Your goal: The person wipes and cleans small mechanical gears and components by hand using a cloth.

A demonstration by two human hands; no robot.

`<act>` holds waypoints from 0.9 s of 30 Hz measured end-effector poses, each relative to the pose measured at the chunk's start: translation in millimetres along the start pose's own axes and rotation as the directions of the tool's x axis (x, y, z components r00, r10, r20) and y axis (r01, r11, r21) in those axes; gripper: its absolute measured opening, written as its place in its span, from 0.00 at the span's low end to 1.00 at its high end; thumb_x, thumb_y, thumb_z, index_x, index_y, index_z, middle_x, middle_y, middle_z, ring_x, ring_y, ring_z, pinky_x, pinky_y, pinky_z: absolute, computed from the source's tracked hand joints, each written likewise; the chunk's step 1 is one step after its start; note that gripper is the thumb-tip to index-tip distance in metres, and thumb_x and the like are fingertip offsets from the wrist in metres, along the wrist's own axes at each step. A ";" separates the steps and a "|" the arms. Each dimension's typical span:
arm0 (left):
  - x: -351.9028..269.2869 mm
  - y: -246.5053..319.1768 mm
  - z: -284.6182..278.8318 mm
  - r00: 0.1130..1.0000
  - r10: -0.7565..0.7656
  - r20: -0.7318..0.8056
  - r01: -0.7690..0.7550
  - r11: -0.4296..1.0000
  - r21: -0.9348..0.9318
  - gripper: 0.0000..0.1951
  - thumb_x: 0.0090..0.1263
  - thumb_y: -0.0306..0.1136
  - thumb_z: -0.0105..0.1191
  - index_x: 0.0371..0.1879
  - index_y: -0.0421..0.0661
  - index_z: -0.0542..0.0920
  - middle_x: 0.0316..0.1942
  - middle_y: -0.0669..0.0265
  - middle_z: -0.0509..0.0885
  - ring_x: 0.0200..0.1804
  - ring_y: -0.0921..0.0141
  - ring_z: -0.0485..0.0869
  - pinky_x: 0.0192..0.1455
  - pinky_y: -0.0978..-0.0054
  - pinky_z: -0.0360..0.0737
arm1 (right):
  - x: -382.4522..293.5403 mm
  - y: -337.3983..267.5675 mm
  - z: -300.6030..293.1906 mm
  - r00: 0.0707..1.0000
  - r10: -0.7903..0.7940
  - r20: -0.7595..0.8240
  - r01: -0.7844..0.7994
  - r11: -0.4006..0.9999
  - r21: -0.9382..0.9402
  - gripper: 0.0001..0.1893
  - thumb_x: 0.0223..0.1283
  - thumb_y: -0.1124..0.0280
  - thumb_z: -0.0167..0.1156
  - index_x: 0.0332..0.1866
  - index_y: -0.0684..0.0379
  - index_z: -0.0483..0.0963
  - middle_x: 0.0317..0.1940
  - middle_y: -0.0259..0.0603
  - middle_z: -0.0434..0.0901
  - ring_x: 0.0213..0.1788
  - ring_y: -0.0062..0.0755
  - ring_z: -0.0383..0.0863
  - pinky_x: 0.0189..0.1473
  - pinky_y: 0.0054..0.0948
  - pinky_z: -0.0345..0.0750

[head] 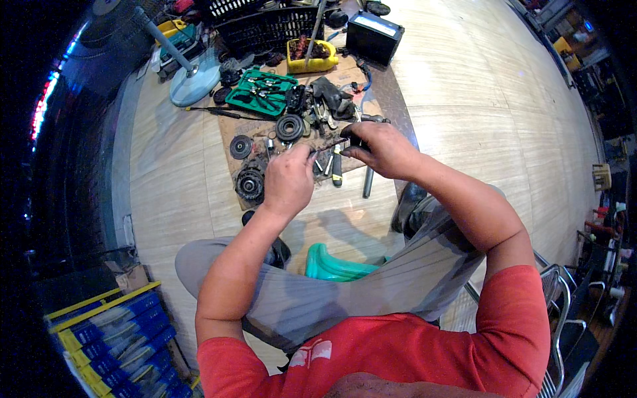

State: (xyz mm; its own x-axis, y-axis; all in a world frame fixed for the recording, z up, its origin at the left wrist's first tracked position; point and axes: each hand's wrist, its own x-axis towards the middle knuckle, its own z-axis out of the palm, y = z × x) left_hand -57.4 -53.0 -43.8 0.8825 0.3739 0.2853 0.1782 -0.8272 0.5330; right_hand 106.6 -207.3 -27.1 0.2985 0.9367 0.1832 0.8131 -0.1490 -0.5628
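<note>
Above the cardboard sheet, my left hand pinches one end of a thin dark rod or strip. The rod slants up toward my right hand, whose thumb and blackened fingers curl around its far end; whether they grip it is unclear. Below the hands lie a black and yellow screwdriver-like handle and a grey metal tube. A ringed dark pulley, a smaller disc and a greasy round part with a central hub are left of and beyond my left hand.
Farther off are a green tool case, a cut yellow jug, a black battery and black crates. A fan-like stand's round base is at left. A green plastic stool shows between my legs.
</note>
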 end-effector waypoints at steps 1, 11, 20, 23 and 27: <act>-0.2 0.5 0.6 1.000 0.002 -0.002 -0.002 1.000 0.005 0.05 0.64 0.28 0.55 0.27 0.41 0.75 0.25 0.51 0.80 0.31 0.48 0.80 0.35 0.52 0.74 | 0.1 -0.2 0.1 1.000 -0.005 -0.008 0.005 1.000 0.007 0.15 0.57 0.65 0.64 0.46 0.62 0.76 0.37 0.53 0.80 0.42 0.55 0.79 0.44 0.45 0.75; -1.5 -0.1 -1.6 0.998 0.062 0.031 -0.061 0.997 -0.039 0.05 0.64 0.27 0.56 0.29 0.39 0.75 0.27 0.49 0.78 0.33 0.48 0.79 0.35 0.56 0.73 | 3.2 0.8 -1.7 0.995 -0.078 0.060 0.081 0.996 -0.044 0.09 0.60 0.68 0.60 0.34 0.63 0.74 0.30 0.51 0.78 0.38 0.56 0.78 0.39 0.46 0.74; -1.0 4.0 -4.3 0.999 0.017 0.040 -0.016 1.000 -0.027 0.05 0.66 0.27 0.55 0.33 0.38 0.78 0.29 0.49 0.80 0.34 0.49 0.80 0.37 0.58 0.74 | 1.2 1.2 3.7 0.994 -0.104 -0.033 0.103 0.995 -0.015 0.11 0.59 0.65 0.62 0.35 0.63 0.74 0.32 0.50 0.78 0.38 0.55 0.78 0.40 0.46 0.75; -1.8 5.3 -3.1 0.998 0.004 0.056 -0.003 1.000 -0.027 0.05 0.66 0.28 0.55 0.32 0.39 0.77 0.28 0.50 0.80 0.34 0.49 0.80 0.36 0.56 0.74 | 0.5 0.2 4.3 0.996 -0.092 -0.021 0.091 0.995 -0.040 0.12 0.59 0.63 0.62 0.35 0.63 0.74 0.32 0.49 0.78 0.38 0.55 0.79 0.40 0.46 0.75; -2.2 4.7 0.9 0.996 0.017 0.082 -0.012 0.998 -0.059 0.06 0.66 0.29 0.54 0.29 0.40 0.76 0.27 0.50 0.80 0.33 0.48 0.79 0.35 0.52 0.73 | -1.4 1.1 3.4 0.998 -0.060 -0.003 0.060 0.996 -0.063 0.13 0.59 0.61 0.62 0.34 0.63 0.74 0.30 0.49 0.77 0.38 0.55 0.79 0.39 0.46 0.75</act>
State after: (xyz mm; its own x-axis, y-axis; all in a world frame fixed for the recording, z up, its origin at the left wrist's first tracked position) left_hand -58.1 -58.1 -42.7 0.9181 0.3242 0.2280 0.1415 -0.8055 0.5754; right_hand 105.4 -207.7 -30.7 0.2508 0.9429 0.2191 0.8595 -0.1128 -0.4986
